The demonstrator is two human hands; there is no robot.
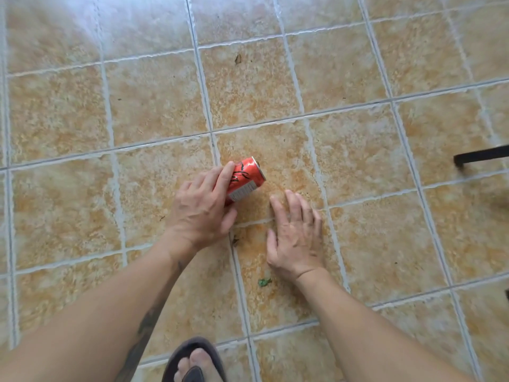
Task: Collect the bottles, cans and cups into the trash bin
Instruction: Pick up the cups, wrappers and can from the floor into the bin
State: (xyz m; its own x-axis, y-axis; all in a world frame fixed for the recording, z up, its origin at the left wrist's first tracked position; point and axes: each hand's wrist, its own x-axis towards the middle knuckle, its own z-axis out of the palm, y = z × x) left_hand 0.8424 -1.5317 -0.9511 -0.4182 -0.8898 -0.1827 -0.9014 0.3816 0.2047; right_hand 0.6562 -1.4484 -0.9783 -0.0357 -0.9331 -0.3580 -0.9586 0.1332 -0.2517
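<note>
A red drink can [246, 180] with black lettering and a white label lies on its side over the tan tiled floor [154, 111], its top rim pointing up and to the right. My left hand [202, 209] wraps around the can's lower end, index finger stretched along its side. My right hand [296, 235] hovers just to the right of the can, palm down, fingers spread, holding nothing. No trash bin shows in this view.
A black metal furniture leg [480, 155] juts in at the right edge. A small green scrap [264, 282] and bits of dry leaf [237, 58] lie on the tiles. My foot in a dark sandal [194, 359] stands at the bottom centre.
</note>
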